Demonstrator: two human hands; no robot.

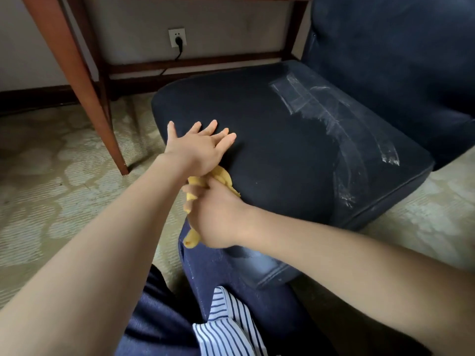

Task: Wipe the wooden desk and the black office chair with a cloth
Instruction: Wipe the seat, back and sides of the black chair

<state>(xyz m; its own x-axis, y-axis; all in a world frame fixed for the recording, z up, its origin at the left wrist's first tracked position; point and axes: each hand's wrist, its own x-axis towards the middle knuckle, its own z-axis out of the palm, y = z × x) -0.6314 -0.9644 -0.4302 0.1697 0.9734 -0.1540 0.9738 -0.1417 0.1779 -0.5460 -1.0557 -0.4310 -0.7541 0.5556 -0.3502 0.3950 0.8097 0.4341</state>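
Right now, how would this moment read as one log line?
left hand: spread on chair seat | right hand: grips yellow cloth at seat's front edge | seat: whitish streaks showing

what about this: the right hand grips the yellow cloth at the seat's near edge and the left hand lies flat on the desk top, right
Not quite. In the head view the left hand lies flat on the dark chair seat, not on the desk top. The right hand does grip the yellow cloth at the seat's near edge.

hands [199, 147] [218, 217] 2 | cloth [222, 176] 1 | chair [282, 137] 1 | desk [77, 73] probably 1, legs only | socket [176, 37] 1
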